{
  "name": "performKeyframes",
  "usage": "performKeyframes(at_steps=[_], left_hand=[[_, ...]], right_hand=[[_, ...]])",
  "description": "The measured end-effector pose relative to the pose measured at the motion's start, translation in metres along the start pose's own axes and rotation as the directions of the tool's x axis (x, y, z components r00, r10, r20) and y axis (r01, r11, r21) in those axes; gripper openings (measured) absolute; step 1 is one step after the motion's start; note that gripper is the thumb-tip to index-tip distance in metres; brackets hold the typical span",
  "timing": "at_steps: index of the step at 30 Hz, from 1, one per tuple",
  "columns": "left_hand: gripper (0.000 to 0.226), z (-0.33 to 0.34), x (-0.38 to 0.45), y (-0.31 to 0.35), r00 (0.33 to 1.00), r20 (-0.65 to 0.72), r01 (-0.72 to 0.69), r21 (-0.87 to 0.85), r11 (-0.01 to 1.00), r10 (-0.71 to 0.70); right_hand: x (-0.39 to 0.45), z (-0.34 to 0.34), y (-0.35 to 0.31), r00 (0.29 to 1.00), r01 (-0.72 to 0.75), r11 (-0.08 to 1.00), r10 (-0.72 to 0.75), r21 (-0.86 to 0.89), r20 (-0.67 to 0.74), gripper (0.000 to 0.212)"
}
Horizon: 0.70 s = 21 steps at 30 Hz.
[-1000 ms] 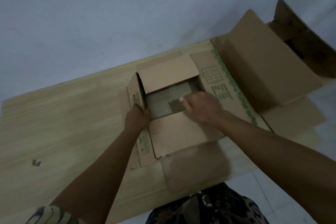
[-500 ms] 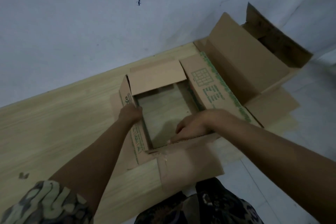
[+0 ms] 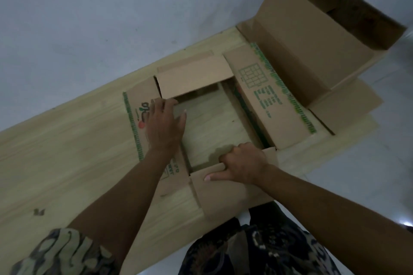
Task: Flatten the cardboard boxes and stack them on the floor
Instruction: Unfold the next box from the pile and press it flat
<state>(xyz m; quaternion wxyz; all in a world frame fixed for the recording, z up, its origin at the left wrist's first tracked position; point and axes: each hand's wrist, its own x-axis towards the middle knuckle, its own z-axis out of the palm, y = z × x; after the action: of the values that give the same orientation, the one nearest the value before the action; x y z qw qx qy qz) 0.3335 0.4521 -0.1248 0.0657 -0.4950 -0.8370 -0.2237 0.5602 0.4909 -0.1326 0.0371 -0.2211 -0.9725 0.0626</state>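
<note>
Left hand (image 3: 164, 125) now flattening box (image 3: 271, 105) flap (green print illegible)

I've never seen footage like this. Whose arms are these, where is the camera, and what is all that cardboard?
No machine here: a person wears a camera on the head, looking down at their own arms. On a wooden table stands a printed box, open top and bottom, so the wood shows through. The left hand presses flat on its left flap; the right hand grips the near flap's edge. A bigger plain box sits open behind. Nothing is lifted.
</note>
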Motion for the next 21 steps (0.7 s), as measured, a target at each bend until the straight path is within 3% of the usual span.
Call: performKeyframes(at_steps=[3,7,9,11,16,21], left_hand=[[0.043,0.006,0.019,0.007,0.983,0.028,-0.179,-0.022,0.984,0.18],[0.067,0.012,0.07,0.01,0.968,0.098,-0.239,0.078,0.968,0.231],[0.067,0.014,0.089,0.009,0.944,0.103,-0.324,0.105,0.94,0.314],[0.053,0.015,0.101,0.008,0.915,0.049,-0.403,0.122,0.907,0.4],[0.029,0.006,0.141,0.016,0.934,-0.086,-0.332,0.148,0.932,0.347],[0.046,0.021,0.18,0.013,0.961,-0.143,-0.206,0.208,0.956,0.238]], right_hand=[[0.002,0.003,0.004,0.999,-0.05,0.999,0.05,0.019,-0.01,0.078],[0.005,0.0,0.005,0.997,-0.037,0.998,0.033,0.056,0.07,0.082],[0.004,0.0,0.003,0.995,-0.018,0.998,0.013,0.055,0.104,0.09],[0.004,0.0,0.004,0.995,-0.018,0.999,0.014,0.044,0.098,0.088],[0.005,0.011,0.009,0.994,-0.111,0.994,0.111,0.004,0.009,0.079],[0.012,0.006,0.012,0.996,-0.052,0.997,0.048,0.049,0.076,0.083]])
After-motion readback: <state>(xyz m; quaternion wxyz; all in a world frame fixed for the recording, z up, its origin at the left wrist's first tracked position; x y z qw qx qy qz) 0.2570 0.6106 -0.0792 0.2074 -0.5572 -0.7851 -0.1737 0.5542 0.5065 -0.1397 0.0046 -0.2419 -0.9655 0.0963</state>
